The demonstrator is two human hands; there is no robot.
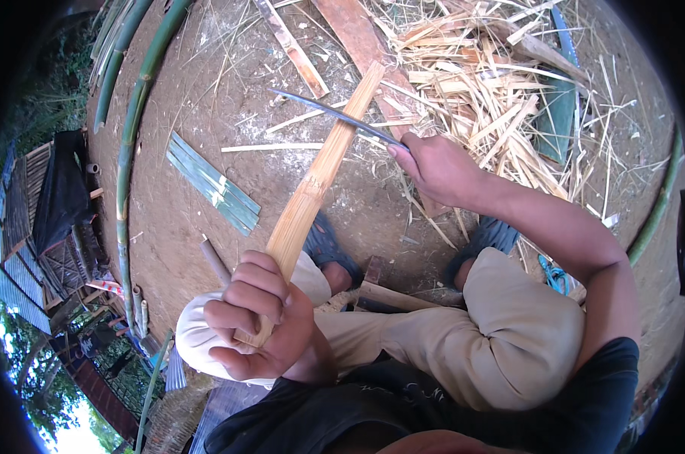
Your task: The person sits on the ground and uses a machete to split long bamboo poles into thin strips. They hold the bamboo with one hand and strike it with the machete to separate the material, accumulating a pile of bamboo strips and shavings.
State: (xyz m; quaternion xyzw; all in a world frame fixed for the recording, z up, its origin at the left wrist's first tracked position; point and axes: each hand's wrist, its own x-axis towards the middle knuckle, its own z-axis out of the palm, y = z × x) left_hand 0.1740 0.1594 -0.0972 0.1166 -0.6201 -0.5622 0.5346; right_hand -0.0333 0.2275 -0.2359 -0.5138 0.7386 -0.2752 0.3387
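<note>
My left hand (259, 314) is wrapped round the near end of a split bamboo strip (306, 193), above my left knee. The strip slants up and away to the right, its pale inner side with a node showing. In my right hand (437, 166) is a knife (335, 113), its handle mostly hidden by the fingers. The long dark blade crosses the strip near its far end and points left; I cannot tell how deep the edge sits in it.
A heap of bamboo shavings (479, 98) lies at the far right beside a reddish board (358, 34). Green bamboo slats (212, 184) rest on the dirt at left, with long green poles (134, 113) beyond. A blue-toned saw blade (563, 34) lies past the heap.
</note>
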